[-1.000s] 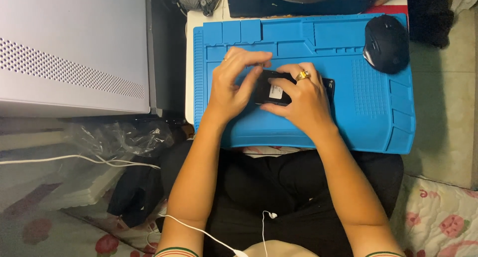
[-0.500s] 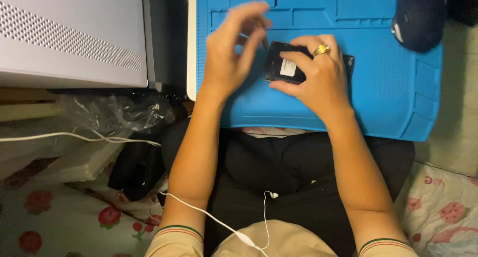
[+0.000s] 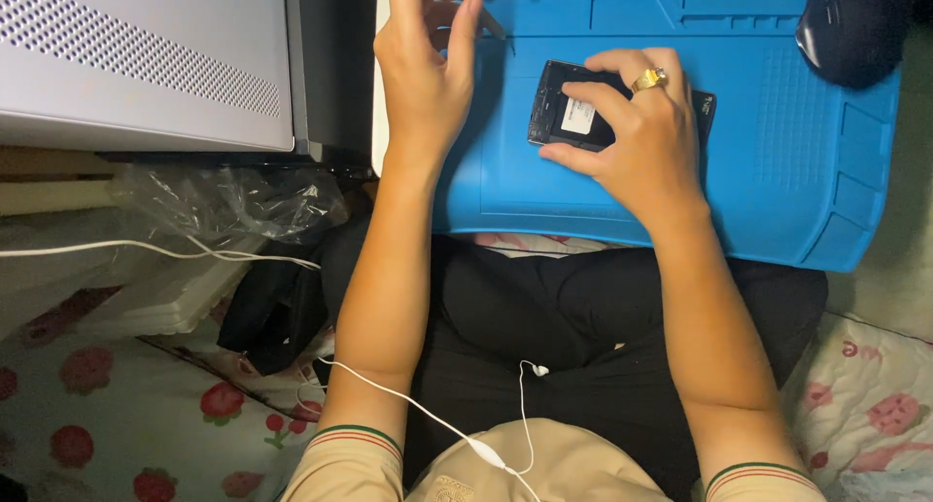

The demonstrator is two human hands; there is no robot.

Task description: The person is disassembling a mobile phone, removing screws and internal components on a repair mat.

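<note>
The right hand is pressing a small black device flat on the blue mat, fingers spread across it. The left hand is hovering near the mat's top edge, fingertips pinched on something too small to tell. Holding the device steady is probably what matters most.

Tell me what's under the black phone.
The black phone lies on the blue repair mat. The right hand covers its right half, hiding what lies beneath there.
</note>
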